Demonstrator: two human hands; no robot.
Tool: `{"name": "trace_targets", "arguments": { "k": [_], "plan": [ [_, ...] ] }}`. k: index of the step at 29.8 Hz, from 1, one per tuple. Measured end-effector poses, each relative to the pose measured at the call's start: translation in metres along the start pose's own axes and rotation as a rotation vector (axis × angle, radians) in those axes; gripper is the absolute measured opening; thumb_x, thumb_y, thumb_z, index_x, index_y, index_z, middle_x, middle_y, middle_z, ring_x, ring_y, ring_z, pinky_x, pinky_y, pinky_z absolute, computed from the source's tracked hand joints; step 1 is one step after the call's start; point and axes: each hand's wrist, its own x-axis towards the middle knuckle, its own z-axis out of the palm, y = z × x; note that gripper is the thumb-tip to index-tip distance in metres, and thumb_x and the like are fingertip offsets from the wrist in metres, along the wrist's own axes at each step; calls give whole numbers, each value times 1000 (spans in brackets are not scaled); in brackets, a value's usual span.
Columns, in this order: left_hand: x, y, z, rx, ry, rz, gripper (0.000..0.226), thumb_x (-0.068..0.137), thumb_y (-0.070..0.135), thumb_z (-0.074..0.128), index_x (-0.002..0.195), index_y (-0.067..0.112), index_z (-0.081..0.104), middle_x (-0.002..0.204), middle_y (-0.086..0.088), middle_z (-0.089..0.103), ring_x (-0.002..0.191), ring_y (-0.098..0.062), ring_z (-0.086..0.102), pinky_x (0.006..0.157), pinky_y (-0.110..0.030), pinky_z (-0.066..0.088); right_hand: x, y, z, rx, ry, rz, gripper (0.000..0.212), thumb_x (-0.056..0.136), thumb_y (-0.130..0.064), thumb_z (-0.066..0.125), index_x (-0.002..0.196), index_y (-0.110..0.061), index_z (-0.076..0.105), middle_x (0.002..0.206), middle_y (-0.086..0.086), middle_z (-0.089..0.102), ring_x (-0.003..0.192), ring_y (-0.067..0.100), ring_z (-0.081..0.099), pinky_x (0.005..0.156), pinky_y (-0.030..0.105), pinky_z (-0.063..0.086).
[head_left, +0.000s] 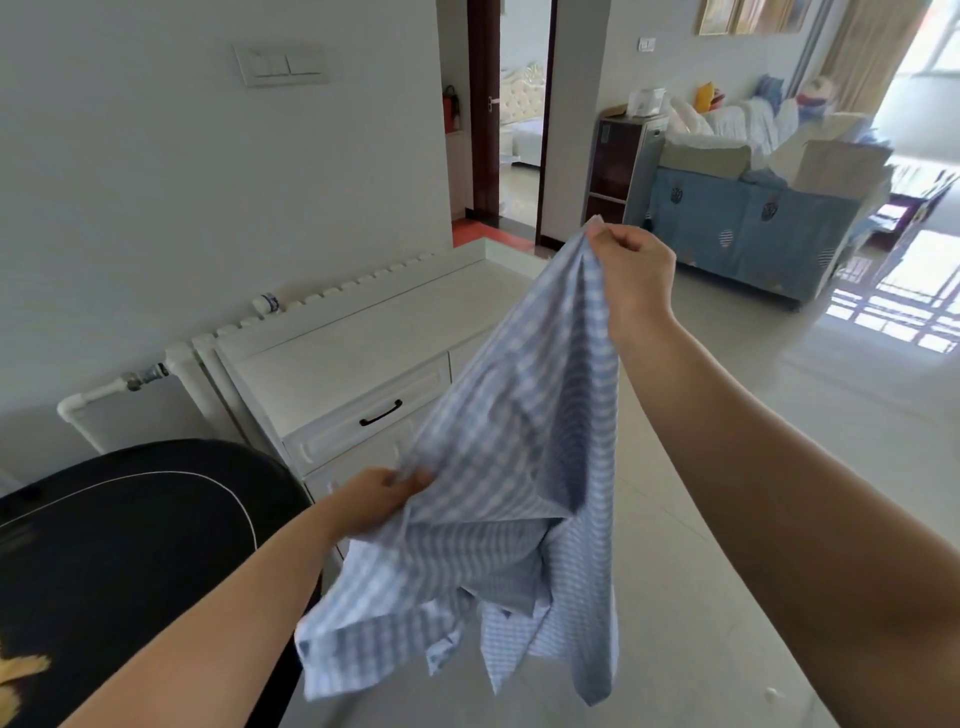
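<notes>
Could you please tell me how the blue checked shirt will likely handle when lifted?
Probably floppy: the blue checked shirt sags in folds between the right hand and left hand. Likely light, since pinching fingers alone carry it. Its loose hem may swing.

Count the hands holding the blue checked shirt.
2. The right hand pinches the shirt at its topmost point, raised high. The left hand grips an edge lower down, in front of the white cabinet. No other hand shows, and none seems hidden.
</notes>
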Motion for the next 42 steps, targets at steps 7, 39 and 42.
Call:
{"name": "trace_targets", "arguments": {
  "k": [7,39,42],
  "plan": [
    [19,-3,-10,191,429,26,34,99,25,45,116,5,66,112,-22,67,106,-36,62,89,-37,47,-2,8,-30,41,41,69,11,86,-25,70,84,-15,73,75,-3,64,73,11,58,74,20,53],
    [19,-28,-11,-96,799,153,21,93,0,41,84,11,56,80,-12,62,73,-31,56,65,-39,44,-10,0,-73,102,115,107,16,87,-26,69,72,-20,68,67,-6,54,60,8,48,54,13,46],
    [13,-15,4,-323,812,182,31,93,-4,42,115,17,51,90,-6,60,73,-24,57,64,-36,48,-6,-6,-80,103,157,95,18,88,-24,69,70,-21,66,65,-7,51,58,6,45,51,11,43]
  ]
}}
